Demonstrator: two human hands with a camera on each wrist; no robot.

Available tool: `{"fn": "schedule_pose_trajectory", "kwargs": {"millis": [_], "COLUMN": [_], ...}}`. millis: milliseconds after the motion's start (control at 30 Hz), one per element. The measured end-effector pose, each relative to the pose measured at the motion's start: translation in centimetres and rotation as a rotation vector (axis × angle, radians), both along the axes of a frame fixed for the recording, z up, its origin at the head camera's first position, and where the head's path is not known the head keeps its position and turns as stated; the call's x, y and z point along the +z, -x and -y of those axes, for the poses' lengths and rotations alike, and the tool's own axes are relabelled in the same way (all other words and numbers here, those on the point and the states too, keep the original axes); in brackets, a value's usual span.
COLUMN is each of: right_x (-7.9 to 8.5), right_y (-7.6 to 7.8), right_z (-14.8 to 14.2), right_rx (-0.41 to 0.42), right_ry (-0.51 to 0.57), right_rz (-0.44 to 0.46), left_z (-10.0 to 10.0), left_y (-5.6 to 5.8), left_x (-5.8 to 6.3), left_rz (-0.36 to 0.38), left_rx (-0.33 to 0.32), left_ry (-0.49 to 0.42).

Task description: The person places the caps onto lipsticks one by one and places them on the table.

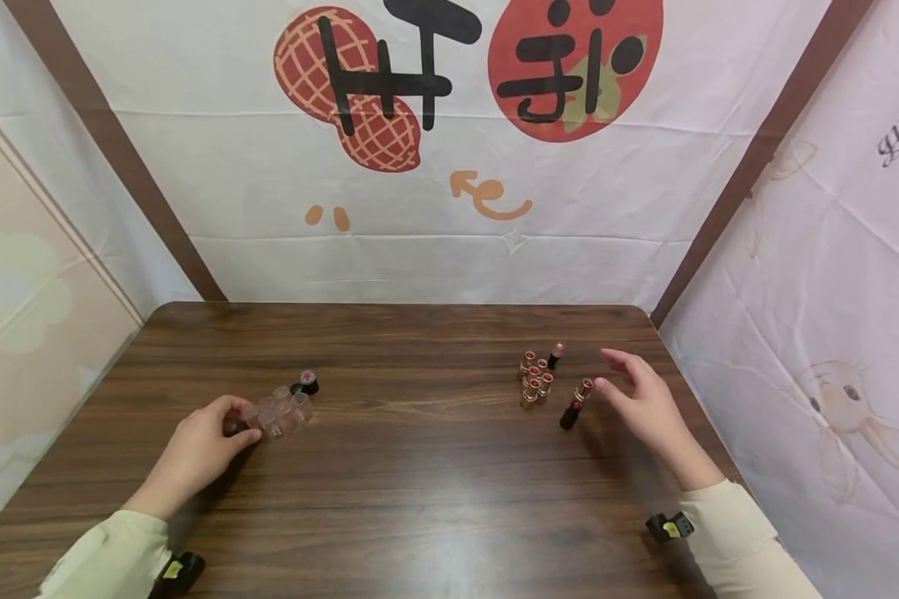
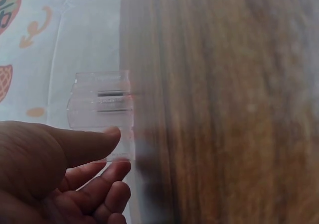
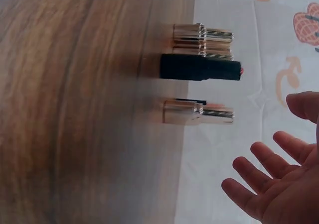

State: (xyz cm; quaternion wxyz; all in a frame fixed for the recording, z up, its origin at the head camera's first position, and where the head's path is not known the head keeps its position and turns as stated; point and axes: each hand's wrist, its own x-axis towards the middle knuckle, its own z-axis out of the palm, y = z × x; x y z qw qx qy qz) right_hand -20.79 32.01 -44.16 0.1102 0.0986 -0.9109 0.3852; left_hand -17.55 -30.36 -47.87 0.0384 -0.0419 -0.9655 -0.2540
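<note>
My left hand [image 1: 198,445] grips the near left end of a clear plastic lipstick holder [image 1: 286,416] with several round slots. In the left wrist view, the thumb lies along one side of the clear holder [image 2: 99,104] and the fingers curl at the other. To the right, my right hand [image 1: 644,412] hovers with fingers spread and nothing in it. Just left of its thumb stand a gold lipstick [image 1: 584,389] and a black lipstick [image 1: 569,417]. The right wrist view shows the black lipstick [image 3: 199,67] upright, its red tip exposed, apart from the fingers.
Several gold lipsticks [image 1: 532,389] stand bunched left of that pair, with another dark lipstick [image 1: 554,359] behind them. Beyond the clear holder sit small dark round items [image 1: 310,383]. Printed cloth [image 1: 419,266] hangs behind the wooden table [image 1: 389,499] and along both sides.
</note>
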Motion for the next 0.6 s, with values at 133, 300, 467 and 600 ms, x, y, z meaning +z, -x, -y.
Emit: {"fn": "schedule_pose_trajectory", "kwargs": {"millis": [133, 300, 467, 600], "right_x": [-0.8, -1.5, -2.5, -3.4], "right_y": [0.5, 1.0, 1.4, 1.8], "right_z": [-0.4, -1.0, -1.5, -1.7], "right_rx": [0.026, 0.06, 0.136, 0.182], "right_ry": [0.02, 0.025, 0.077, 0.117], "right_rz": [0.078, 0.167, 0.254, 0.258], "left_z": [0.1, 0.5, 0.8, 0.7], "left_y": [-0.1, -0.3, -0.4, -0.6], "left_x": [-0.1, 0.3, 1.4, 2.6], "left_rz": [0.004, -0.001, -0.034, -0.085], "left_rx": [0.003, 0.014, -0.013, -0.022], "left_ry": [0.008, 0.018, 0.012, 0.006]}}
